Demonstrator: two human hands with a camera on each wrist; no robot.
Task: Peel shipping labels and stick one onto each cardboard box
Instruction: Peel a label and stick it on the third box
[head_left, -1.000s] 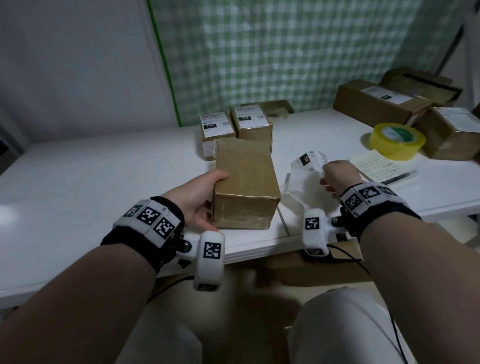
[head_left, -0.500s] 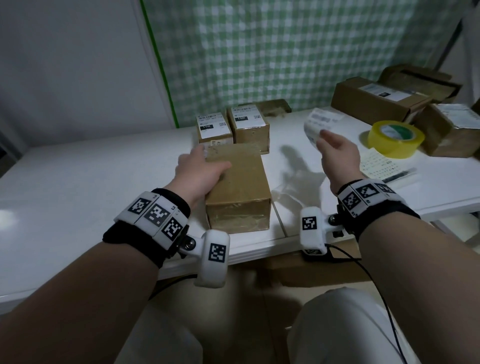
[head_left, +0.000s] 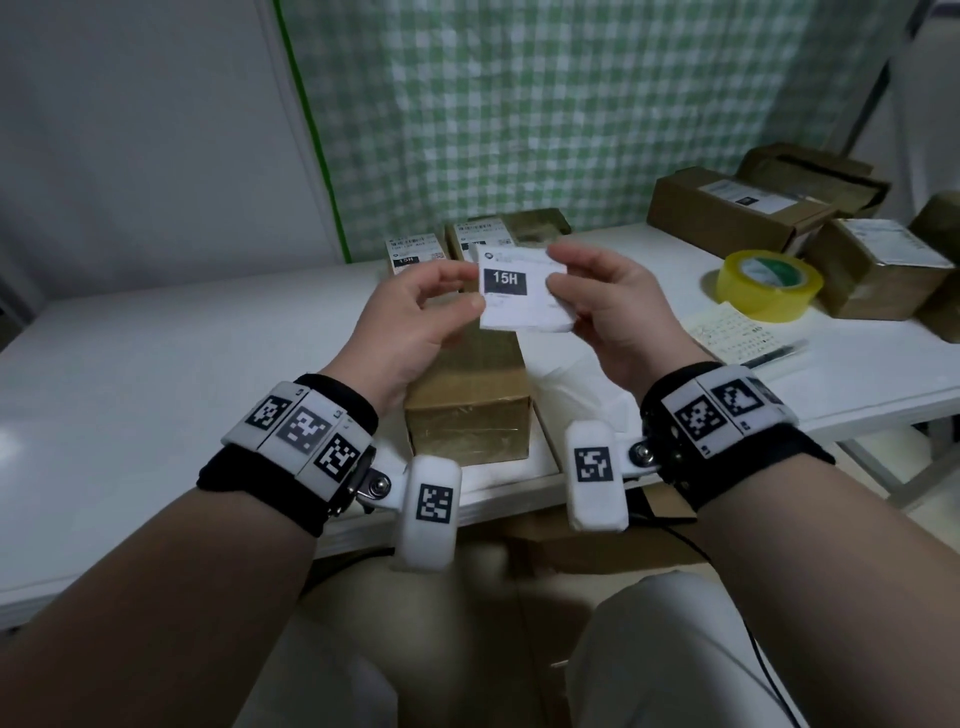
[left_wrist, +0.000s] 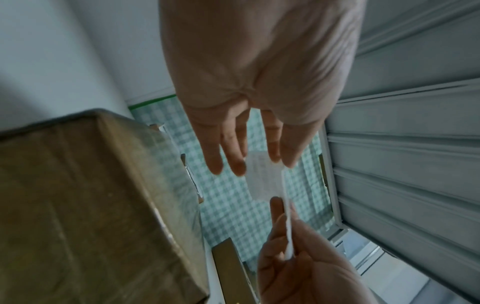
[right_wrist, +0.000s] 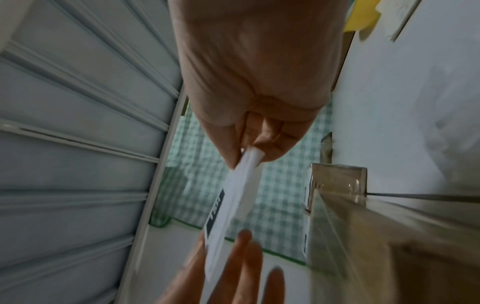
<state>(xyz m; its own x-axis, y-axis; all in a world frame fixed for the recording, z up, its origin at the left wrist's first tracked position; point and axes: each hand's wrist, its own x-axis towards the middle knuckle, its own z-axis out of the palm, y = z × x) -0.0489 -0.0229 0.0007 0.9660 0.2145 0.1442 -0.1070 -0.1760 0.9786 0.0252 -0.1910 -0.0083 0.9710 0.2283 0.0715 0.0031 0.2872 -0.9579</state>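
Observation:
A white shipping label (head_left: 524, 293) printed "15H" hangs in the air above a plain brown cardboard box (head_left: 467, 400) near the table's front edge. My left hand (head_left: 462, 291) pinches the label's left edge between thumb and forefinger. My right hand (head_left: 556, 270) pinches its right edge. The left wrist view shows the label (left_wrist: 265, 181) stretched between my left fingertips (left_wrist: 239, 167) and the right hand (left_wrist: 298, 257), with the box (left_wrist: 91, 205) beside them. In the right wrist view the label (right_wrist: 233, 195) is edge-on, thick like a small stack or fold.
Two small labelled boxes (head_left: 415, 254) stand behind the plain one. A yellow tape roll (head_left: 769, 283), a notepad (head_left: 732, 332) with a pen, and several larger boxes (head_left: 727, 208) fill the right side. White backing paper (head_left: 587, 384) lies right of the box. The white table (head_left: 156, 374) stretches left.
My left hand has let go of the brown box and risen to take the label's left edge. My right hand has carried the label from the right to above the box.

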